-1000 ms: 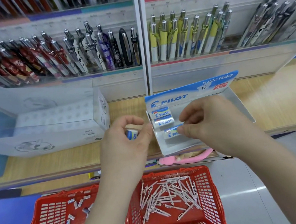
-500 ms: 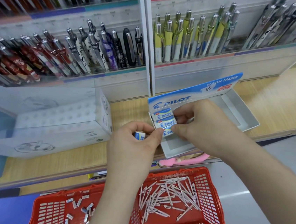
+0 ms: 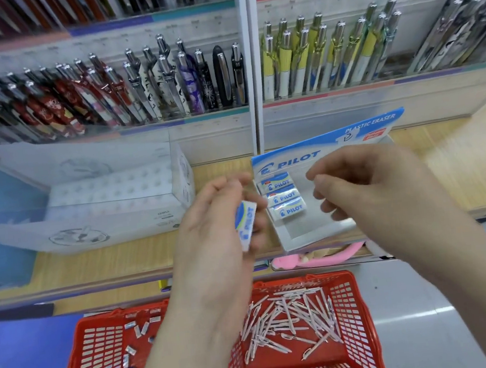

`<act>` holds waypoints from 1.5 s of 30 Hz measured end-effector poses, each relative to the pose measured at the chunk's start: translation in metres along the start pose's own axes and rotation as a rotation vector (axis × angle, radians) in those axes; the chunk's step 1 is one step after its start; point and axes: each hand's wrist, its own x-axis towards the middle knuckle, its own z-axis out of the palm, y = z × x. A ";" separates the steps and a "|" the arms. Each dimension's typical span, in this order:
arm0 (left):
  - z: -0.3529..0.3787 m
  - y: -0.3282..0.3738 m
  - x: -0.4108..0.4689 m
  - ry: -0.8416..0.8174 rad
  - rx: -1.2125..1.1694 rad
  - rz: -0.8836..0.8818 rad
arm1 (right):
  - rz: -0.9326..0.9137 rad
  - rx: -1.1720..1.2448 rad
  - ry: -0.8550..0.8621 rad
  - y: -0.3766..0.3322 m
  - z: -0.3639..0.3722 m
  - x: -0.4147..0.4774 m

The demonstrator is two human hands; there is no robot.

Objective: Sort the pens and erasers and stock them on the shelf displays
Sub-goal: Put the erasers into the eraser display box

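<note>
Over the wooden shelf (image 3: pixel 459 167), my left hand (image 3: pixel 210 226) pinches one eraser (image 3: pixel 247 223) between thumb and fingers, holding it on end just left of the display box (image 3: pixel 315 230). My right hand (image 3: pixel 365 189) hovers above the box's bare right part with its fingers loosely curled, holding nothing. Three erasers (image 3: pixel 285 197) lie stacked in a column against the box's left wall, under its blue and white header card (image 3: pixel 321 145). A white box (image 3: pixel 112 203) sits on the same shelf, further left. Below the shelf edge stands a red basket (image 3: pixel 361 321). White pens (image 3: pixel 292 322) lie heaped on its right side and small loose erasers (image 3: pixel 138 338) are scattered on its left, with my left forearm crossing between them. Behind the shelf, racks of upright pens (image 3: pixel 165 84) fill the back wall.
</note>
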 end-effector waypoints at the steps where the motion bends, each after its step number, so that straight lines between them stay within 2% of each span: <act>1: 0.003 0.003 -0.004 -0.045 -0.163 -0.048 | 0.030 0.158 -0.054 -0.007 0.001 -0.009; 3: 0.010 0.005 -0.008 -0.093 -0.340 -0.084 | 0.105 0.377 -0.188 -0.018 0.007 -0.029; 5: 0.016 0.003 -0.010 -0.102 -0.376 -0.065 | 0.114 0.430 -0.244 -0.022 0.015 -0.043; 12: 0.031 -0.007 -0.022 -0.139 -0.286 0.050 | 0.066 0.425 -0.124 -0.016 0.019 -0.045; 17: 0.032 -0.008 -0.024 -0.197 -0.079 0.096 | 0.055 0.481 -0.190 -0.014 0.010 -0.044; 21: 0.010 -0.005 -0.017 -0.124 0.288 0.336 | 0.118 0.526 -0.131 -0.004 0.000 -0.039; 24: 0.003 -0.003 -0.023 -0.220 0.527 0.324 | 0.187 0.608 -0.084 0.001 -0.006 -0.036; 27: 0.004 -0.008 -0.029 -0.164 0.627 0.338 | 0.218 0.612 -0.119 0.003 -0.006 -0.036; 33: -0.004 -0.014 -0.023 -0.087 0.734 0.338 | 0.162 0.279 -0.126 0.012 -0.010 -0.027; 36: -0.009 -0.020 -0.013 -0.003 0.753 0.326 | 0.065 -0.060 -0.007 0.013 -0.012 -0.015; 39: -0.011 -0.025 -0.005 0.010 0.722 0.252 | 0.026 -0.338 -0.038 0.010 -0.008 -0.005; 45: -0.013 -0.027 0.001 0.010 0.707 0.208 | 0.054 -0.441 -0.059 0.011 0.006 0.003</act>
